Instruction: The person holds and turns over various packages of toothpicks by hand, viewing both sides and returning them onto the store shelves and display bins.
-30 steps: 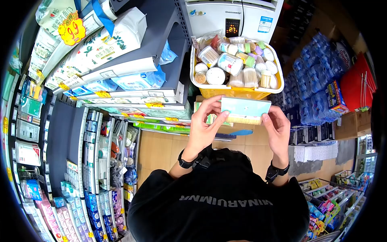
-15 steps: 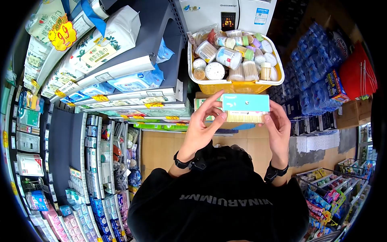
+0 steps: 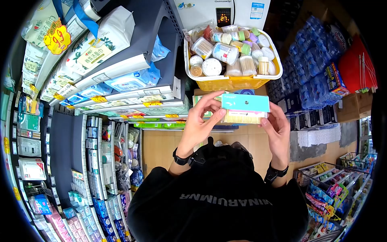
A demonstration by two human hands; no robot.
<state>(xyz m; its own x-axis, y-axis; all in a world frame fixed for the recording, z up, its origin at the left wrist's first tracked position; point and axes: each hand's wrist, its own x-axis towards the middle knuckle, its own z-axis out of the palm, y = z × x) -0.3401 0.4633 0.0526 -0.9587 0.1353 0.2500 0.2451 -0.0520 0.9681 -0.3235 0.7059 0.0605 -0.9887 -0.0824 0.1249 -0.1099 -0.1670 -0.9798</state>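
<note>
Between both hands is a pack of cotton swabs (image 3: 244,113) with a turquoise top flap that has a small hole. My left hand (image 3: 205,117) grips its left end, thumb on the near side. At the other end, my right hand (image 3: 275,124) holds the pack with the thumb near the lower corner. Just beyond the pack stands a white and yellow basket (image 3: 231,84). Tubs and bags of cotton swabs (image 3: 225,53) fill it, some lying on their sides.
A shelf with packs of wipes (image 3: 128,80) rises on the left. Wrapped water bottles (image 3: 312,76) and a red object (image 3: 356,66) stand at the right. A white appliance (image 3: 242,14) with a lit display is behind the basket. Goods racks (image 3: 334,189) fill the lower right.
The view has shifted slightly, so the basket and shelf sit a little higher and further left. Both hands keep hold of the pack, whose pale pink strip below the flap shows more.
</note>
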